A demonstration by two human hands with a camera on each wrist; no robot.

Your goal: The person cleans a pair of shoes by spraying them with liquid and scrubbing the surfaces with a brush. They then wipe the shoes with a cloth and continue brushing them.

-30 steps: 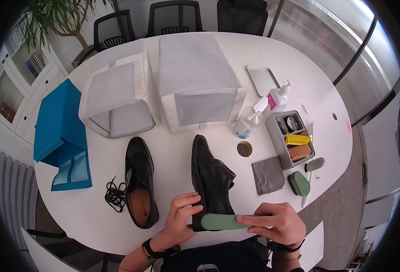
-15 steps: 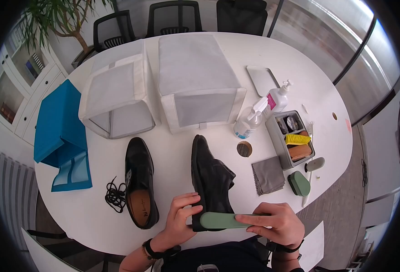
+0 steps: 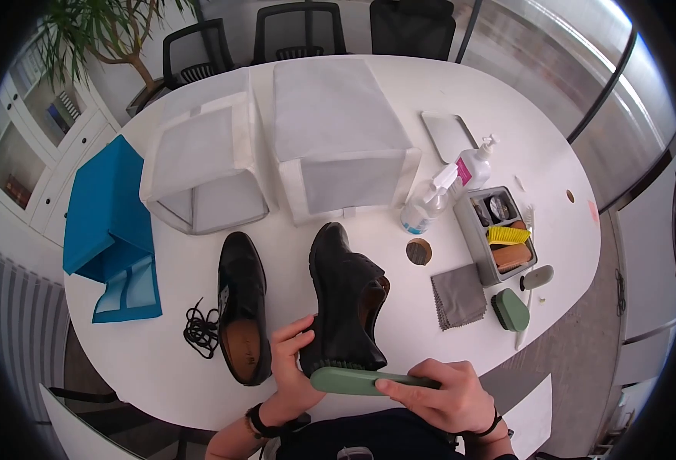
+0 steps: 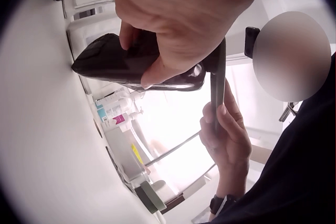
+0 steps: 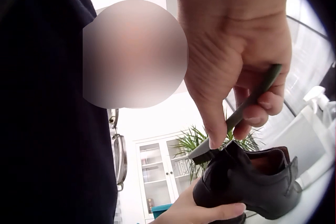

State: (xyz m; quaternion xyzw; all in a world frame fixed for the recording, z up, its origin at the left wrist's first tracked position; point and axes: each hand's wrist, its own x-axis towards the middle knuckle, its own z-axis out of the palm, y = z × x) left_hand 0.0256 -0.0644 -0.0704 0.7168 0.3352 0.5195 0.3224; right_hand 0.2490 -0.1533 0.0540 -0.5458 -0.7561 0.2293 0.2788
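My left hand [image 3: 290, 372] grips a black leather shoe [image 3: 338, 299] near its heel, thumb and fingers on opposite sides in the left wrist view. The toe points away from me and the shoe's opening faces right. In my right hand [image 3: 454, 397] is a long green-handled brush [image 3: 346, 381], held by its handle. Its dark bristles lie against the back of the heel. The right wrist view also has the brush handle [image 5: 247, 109] between thumb and fingers. A second black shoe [image 3: 242, 299] stands to the left, beside a bundle of black laces [image 3: 201, 330].
Right of the shoe lie a grey cloth [image 3: 458, 297], a green brush [image 3: 510, 309] and a grey caddy [image 3: 472, 230] with brushes and tins. Spray bottle [image 3: 424, 207] and pump bottle [image 3: 476, 165] stand behind. White fabric boxes [image 3: 342, 107] and a blue box [image 3: 106, 207] sit farther back.
The shoe has turned in my left hand, so its opening shows more. The brush has moved left and slightly down, with its bristles now visible at the heel. The head view has shifted slightly.
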